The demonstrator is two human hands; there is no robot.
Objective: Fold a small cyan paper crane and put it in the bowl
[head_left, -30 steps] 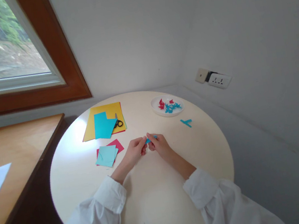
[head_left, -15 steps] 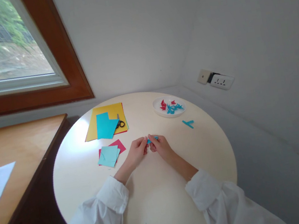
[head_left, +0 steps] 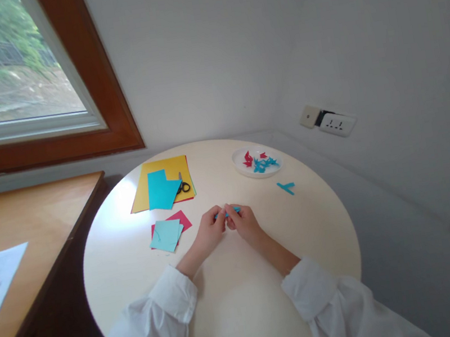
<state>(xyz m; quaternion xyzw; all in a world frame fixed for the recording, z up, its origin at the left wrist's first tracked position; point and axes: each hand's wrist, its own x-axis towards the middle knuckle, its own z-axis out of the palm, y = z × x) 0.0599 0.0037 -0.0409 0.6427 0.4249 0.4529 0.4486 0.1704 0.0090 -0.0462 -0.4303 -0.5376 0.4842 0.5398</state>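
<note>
Close together over the middle of the round table point(head_left: 237, 297), my left hand point(head_left: 212, 227) and my right hand point(head_left: 242, 221) are both closed on a small folded piece of blue paper point(head_left: 236, 209). Fingers and thumbs pinch it, so most of its shape is hidden. A blue folded paper strip piece point(head_left: 287, 188) lies on the table to the right of my right hand. Left of my left hand is a small pile of light blue paper squares point(head_left: 166, 235) on pink paper point(head_left: 181, 218).
Beyond my hands stands a white plate point(head_left: 239, 171) with small red and blue folded paper shapes. Yellow sheets point(head_left: 139, 196), blue paper point(head_left: 158, 190) and black-handled scissors point(head_left: 186, 186) lie at the back left. A wooden desk point(head_left: 63, 200) with paper and a pen is further left.
My fingers have shifted slightly on the blue paper, and some of it now shows at my left fingertips too. The whole view has moved a little; the other things stay put.
</note>
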